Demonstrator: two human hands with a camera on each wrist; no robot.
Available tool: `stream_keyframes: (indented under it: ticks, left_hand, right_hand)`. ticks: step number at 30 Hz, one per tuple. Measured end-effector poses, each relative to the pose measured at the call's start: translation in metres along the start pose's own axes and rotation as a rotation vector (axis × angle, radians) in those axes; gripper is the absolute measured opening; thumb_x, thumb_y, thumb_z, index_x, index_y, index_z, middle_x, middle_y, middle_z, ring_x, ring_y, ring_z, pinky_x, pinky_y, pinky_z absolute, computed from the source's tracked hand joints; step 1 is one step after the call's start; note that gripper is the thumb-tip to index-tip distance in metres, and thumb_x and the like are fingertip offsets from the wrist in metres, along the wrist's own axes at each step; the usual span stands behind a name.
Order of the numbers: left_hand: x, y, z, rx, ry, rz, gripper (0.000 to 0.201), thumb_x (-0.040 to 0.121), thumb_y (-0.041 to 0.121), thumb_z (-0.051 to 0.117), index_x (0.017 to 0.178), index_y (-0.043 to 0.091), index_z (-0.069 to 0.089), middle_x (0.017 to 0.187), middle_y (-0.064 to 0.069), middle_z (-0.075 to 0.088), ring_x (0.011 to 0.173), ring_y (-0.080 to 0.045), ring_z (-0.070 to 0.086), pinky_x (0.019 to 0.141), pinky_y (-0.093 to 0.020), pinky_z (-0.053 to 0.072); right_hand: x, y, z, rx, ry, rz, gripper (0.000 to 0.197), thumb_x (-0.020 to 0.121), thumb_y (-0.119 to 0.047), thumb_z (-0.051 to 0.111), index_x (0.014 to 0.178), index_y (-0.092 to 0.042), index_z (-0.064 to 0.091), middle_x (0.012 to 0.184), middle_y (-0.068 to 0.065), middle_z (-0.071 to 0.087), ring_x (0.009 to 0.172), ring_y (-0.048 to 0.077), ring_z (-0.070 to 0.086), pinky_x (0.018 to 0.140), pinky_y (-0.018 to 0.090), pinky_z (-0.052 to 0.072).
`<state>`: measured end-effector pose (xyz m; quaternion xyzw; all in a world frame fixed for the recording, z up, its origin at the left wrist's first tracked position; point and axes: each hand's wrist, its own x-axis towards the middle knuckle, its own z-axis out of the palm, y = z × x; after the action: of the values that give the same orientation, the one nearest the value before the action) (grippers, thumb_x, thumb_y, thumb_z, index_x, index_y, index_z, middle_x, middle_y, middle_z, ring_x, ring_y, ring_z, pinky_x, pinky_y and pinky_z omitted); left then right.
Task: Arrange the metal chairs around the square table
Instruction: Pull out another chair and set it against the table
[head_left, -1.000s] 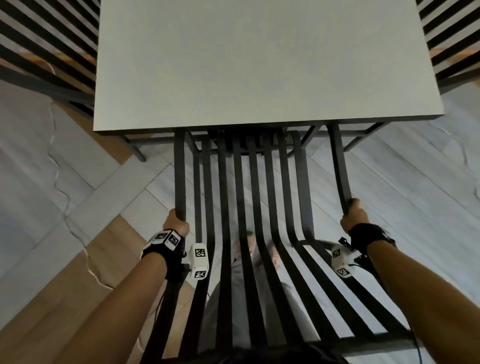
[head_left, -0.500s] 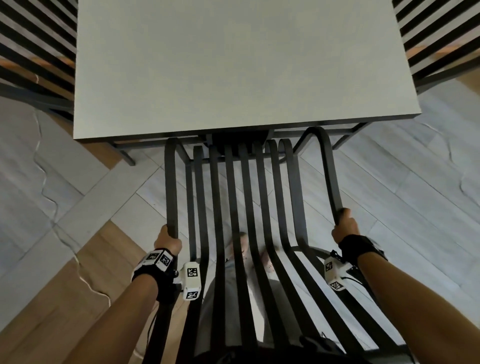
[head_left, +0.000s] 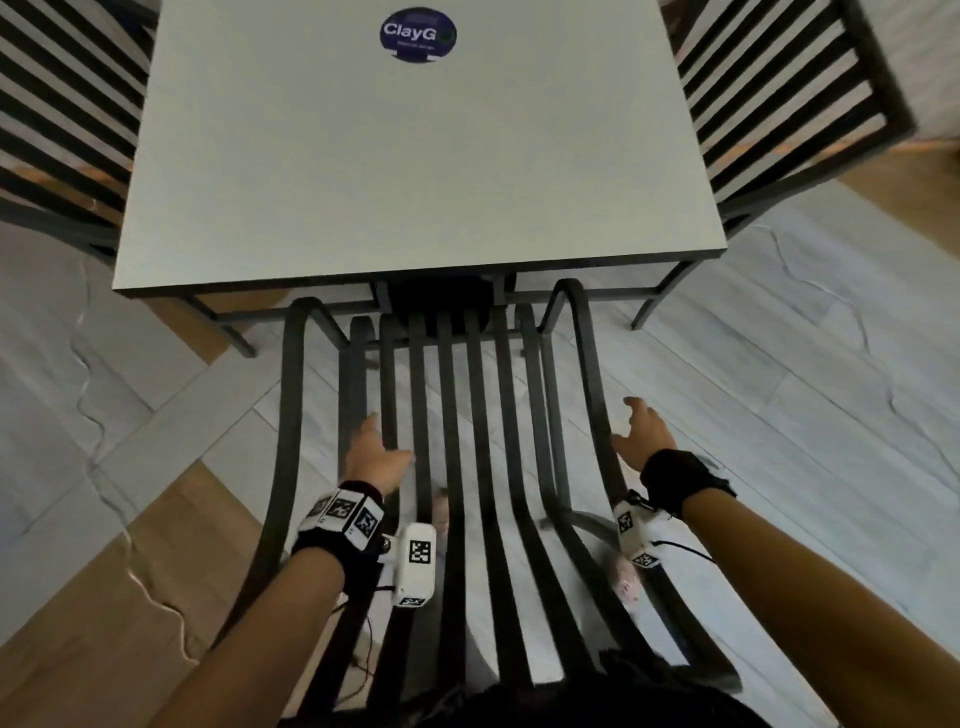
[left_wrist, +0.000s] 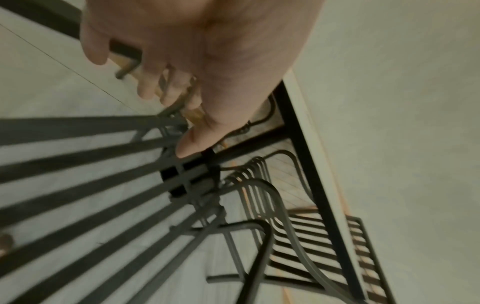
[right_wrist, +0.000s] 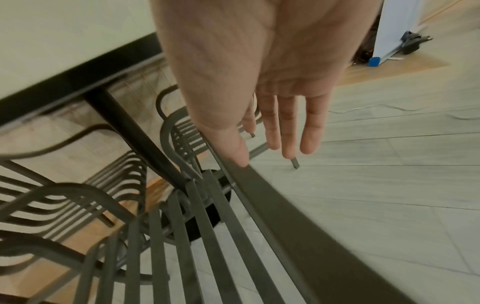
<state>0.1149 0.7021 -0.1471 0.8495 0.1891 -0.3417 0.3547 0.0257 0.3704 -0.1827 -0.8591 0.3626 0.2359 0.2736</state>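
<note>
A dark metal slatted chair (head_left: 453, 415) stands in front of me, its seat front tucked under the near edge of the square pale table (head_left: 415, 171). My left hand (head_left: 376, 457) hovers over the chair's left slats with relaxed fingers and holds nothing. My right hand (head_left: 641, 434) is spread just right of the chair's right side rail. In the left wrist view my left hand (left_wrist: 197, 61) hangs loosely above the slats (left_wrist: 78, 185). In the right wrist view my right hand (right_wrist: 272, 82) has straight fingers, the thumb close by the rail (right_wrist: 285, 205).
Two more slatted chairs stand at the table, one at its left side (head_left: 57, 130) and one at its right (head_left: 779, 104). A round blue sticker (head_left: 418, 34) lies on the tabletop's far part. Grey tile and wood floor lie all around; a thin cable (head_left: 150, 592) runs at the left.
Both hands have let go of the chair's side rails and opened. The chair has slid back a little from under the table. The head view has tilted up, showing more tabletop.
</note>
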Motion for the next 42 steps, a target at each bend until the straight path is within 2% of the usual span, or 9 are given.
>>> stream_keyframes:
  ticks: [5, 8, 11, 14, 19, 28, 36, 40, 42]
  left_hand:
    - [-0.065, 0.083, 0.088, 0.099, -0.149, 0.189, 0.065, 0.086, 0.016, 0.064, 0.144, 0.015, 0.035, 0.152, -0.009, 0.036, 0.135, -0.027, 0.041, 0.101, -0.032, 0.04]
    - [-0.102, 0.131, 0.142, 0.158, -0.192, 0.274, 0.059, 0.087, 0.019, 0.063, 0.14, 0.014, 0.039, 0.147, -0.008, 0.044, 0.132, -0.025, 0.045, 0.103, -0.033, 0.042]
    - [-0.133, 0.185, 0.19, 0.278, -0.163, 0.377, 0.053, 0.088, 0.018, 0.061, 0.138, 0.012, 0.043, 0.14, -0.011, 0.051, 0.122, -0.029, 0.054, 0.093, -0.03, 0.045]
    - [-0.149, 0.237, 0.226, 0.391, -0.116, 0.5, 0.049, 0.087, 0.017, 0.059, 0.134, 0.01, 0.047, 0.137, -0.015, 0.052, 0.124, -0.032, 0.051, 0.104, -0.039, 0.044]
    - [-0.149, 0.312, 0.264, 0.487, -0.024, 0.671, 0.047, 0.087, 0.02, 0.057, 0.132, 0.012, 0.046, 0.136, -0.012, 0.05, 0.124, -0.031, 0.049, 0.103, -0.046, 0.044]
    - [-0.081, 0.415, 0.321, 0.536, -0.051, 0.806, 0.051, 0.088, 0.018, 0.058, 0.136, 0.014, 0.041, 0.139, -0.009, 0.049, 0.126, -0.028, 0.046, 0.104, -0.046, 0.042]
    - [0.03, 0.518, 0.361, 0.495, -0.114, 0.703, 0.052, 0.095, 0.022, 0.049, 0.143, 0.013, 0.031, 0.141, -0.015, 0.045, 0.129, -0.033, 0.044, 0.106, -0.048, 0.042]
    - [0.078, 0.529, 0.38, 0.501, -0.113, 0.586, 0.054, 0.094, 0.018, 0.052, 0.143, 0.01, 0.031, 0.145, -0.017, 0.037, 0.135, -0.033, 0.039, 0.112, -0.042, 0.039]
    - [0.098, 0.524, 0.388, 0.566, -0.108, 0.508, 0.056, 0.093, 0.022, 0.053, 0.143, 0.012, 0.03, 0.149, -0.018, 0.032, 0.138, -0.036, 0.029, 0.112, -0.049, 0.036]
  right_hand:
    - [0.012, 0.051, -0.069, -0.036, -0.063, -0.147, 0.063, 0.088, -0.015, 0.061, 0.143, -0.009, 0.031, 0.139, 0.021, 0.045, 0.123, 0.037, 0.051, 0.1, 0.041, 0.044]
    - [0.012, 0.093, -0.128, -0.077, -0.095, -0.238, 0.064, 0.089, -0.015, 0.06, 0.144, -0.01, 0.029, 0.142, 0.02, 0.041, 0.121, 0.036, 0.052, 0.098, 0.04, 0.044]
    - [0.015, 0.131, -0.193, -0.094, -0.066, -0.298, 0.064, 0.089, -0.013, 0.059, 0.145, -0.011, 0.028, 0.143, 0.02, 0.039, 0.121, 0.036, 0.051, 0.1, 0.04, 0.044]
    - [0.027, 0.147, -0.255, -0.093, -0.008, -0.334, 0.065, 0.089, -0.012, 0.058, 0.146, -0.013, 0.027, 0.142, 0.02, 0.04, 0.122, 0.036, 0.05, 0.102, 0.044, 0.044]
    - [0.053, 0.131, -0.336, -0.084, 0.1, -0.44, 0.064, 0.09, -0.013, 0.059, 0.146, -0.012, 0.028, 0.143, 0.02, 0.04, 0.123, 0.037, 0.05, 0.101, 0.041, 0.042]
    - [0.162, 0.066, -0.428, -0.051, 0.228, -0.513, 0.064, 0.087, -0.013, 0.061, 0.144, -0.012, 0.032, 0.138, 0.02, 0.045, 0.122, 0.038, 0.049, 0.1, 0.043, 0.043]
    - [0.288, 0.034, -0.447, -0.106, 0.348, -0.303, 0.069, 0.085, -0.009, 0.055, 0.147, -0.021, 0.025, 0.144, 0.019, 0.033, 0.126, 0.044, 0.038, 0.102, 0.056, 0.04]
    - [0.329, 0.034, -0.446, 0.079, 0.346, -0.269, 0.071, 0.09, -0.004, 0.048, 0.15, -0.018, 0.013, 0.106, 0.014, 0.053, 0.082, 0.031, 0.059, 0.067, 0.039, 0.049]
    - [0.346, 0.035, -0.447, 0.162, 0.35, -0.229, 0.059, 0.092, -0.011, 0.051, 0.143, -0.017, 0.022, 0.101, 0.012, 0.059, 0.074, 0.03, 0.062, 0.064, 0.039, 0.054]
